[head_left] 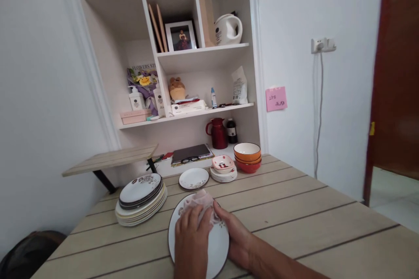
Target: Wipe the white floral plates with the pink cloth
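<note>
A white plate (218, 250) with a dark rim and small flower prints is tilted up in front of me, near the middle of the table. My right hand (236, 237) grips its right edge, thumb on the face and the other fingers behind. Over the plate's upper part, my left hand (193, 233) presses a crumpled pale pink cloth (201, 200) against the surface, with its fingers bent over it. Just behind lies another small patterned plate (194, 179), flat on the table.
To the left stands a stack of plates (140, 202), below a raised wooden shelf (111, 159). Small dishes (224, 174) and orange and red bowls (248, 157) are piled at the back right. A red jug (218, 134) and a dark laptop (191, 153) sit behind.
</note>
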`<control>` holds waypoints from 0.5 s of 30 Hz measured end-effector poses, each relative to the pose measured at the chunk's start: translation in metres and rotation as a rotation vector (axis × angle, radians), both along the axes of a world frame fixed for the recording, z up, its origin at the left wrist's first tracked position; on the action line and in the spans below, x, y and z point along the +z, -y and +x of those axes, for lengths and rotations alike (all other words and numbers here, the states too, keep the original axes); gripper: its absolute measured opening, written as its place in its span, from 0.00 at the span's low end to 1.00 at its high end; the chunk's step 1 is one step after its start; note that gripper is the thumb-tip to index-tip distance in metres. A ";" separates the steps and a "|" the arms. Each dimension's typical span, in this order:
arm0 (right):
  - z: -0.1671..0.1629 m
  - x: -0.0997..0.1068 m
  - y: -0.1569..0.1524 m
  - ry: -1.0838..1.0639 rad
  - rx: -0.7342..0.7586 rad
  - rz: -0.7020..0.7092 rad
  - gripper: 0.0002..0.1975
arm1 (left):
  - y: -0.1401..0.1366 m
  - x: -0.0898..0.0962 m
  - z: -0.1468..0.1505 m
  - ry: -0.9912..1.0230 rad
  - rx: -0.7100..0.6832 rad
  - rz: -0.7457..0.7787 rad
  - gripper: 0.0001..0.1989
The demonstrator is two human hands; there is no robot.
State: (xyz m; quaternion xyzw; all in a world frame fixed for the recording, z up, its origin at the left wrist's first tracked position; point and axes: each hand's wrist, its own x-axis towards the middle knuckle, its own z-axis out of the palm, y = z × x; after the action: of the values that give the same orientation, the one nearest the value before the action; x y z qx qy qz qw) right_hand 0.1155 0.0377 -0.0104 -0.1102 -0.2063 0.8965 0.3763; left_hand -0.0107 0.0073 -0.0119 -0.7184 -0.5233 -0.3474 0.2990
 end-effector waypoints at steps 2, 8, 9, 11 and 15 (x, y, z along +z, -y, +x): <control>-0.003 -0.001 0.000 0.012 -0.026 -0.022 0.28 | 0.001 0.002 0.000 -0.022 0.054 -0.008 0.20; 0.006 0.001 -0.009 -0.062 -0.097 -0.017 0.29 | 0.004 -0.003 0.010 -0.053 0.109 -0.119 0.16; 0.009 0.001 -0.010 -0.065 -0.103 -0.013 0.30 | 0.006 -0.004 0.013 -0.049 0.085 -0.148 0.16; 0.013 0.002 -0.011 -0.040 -0.112 -0.015 0.31 | 0.009 -0.005 0.018 -0.047 -0.011 -0.210 0.15; 0.014 0.003 -0.009 0.017 -0.108 -0.008 0.30 | 0.013 -0.005 0.022 -0.047 -0.191 -0.259 0.16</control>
State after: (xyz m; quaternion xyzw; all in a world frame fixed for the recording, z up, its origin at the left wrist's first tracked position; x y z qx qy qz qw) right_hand 0.1298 0.0463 -0.0075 -0.1303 -0.1995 0.8748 0.4217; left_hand 0.0115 -0.0057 -0.0170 -0.8053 -0.4861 -0.2870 0.1814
